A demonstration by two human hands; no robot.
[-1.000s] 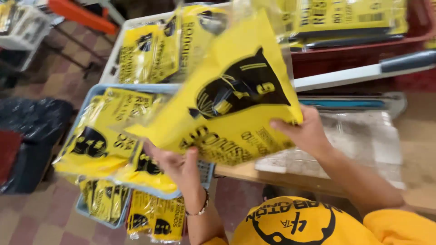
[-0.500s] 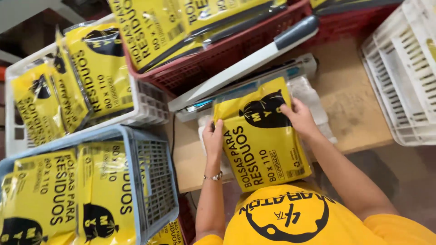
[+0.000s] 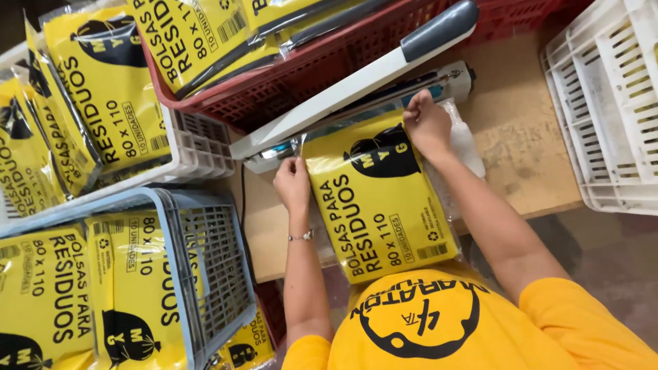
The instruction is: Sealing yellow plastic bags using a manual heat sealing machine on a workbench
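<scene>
A flat yellow package (image 3: pixel 380 205) with black print and a clear plastic wrap lies on the wooden table (image 3: pixel 521 151). Its far end rests on the base of a heat sealer (image 3: pixel 439 83), whose long white arm with a grey handle (image 3: pixel 356 75) stands raised above it. My left hand (image 3: pixel 293 181) pinches the package's far left corner by the sealer base. At the far right corner my right hand (image 3: pixel 426 123) presses down on the package edge.
A blue crate (image 3: pixel 205 274) of similar yellow packages stands at lower left, with a white crate (image 3: pixel 199 147) of them behind it. A red crate (image 3: pixel 288 89) with more packages sits beyond the sealer. A white crate (image 3: pixel 610 103) stands at the right.
The yellow package was held up over the crates, then laid on the table. Both hands have since slid it forward, so its far end now lies on the sealer base.
</scene>
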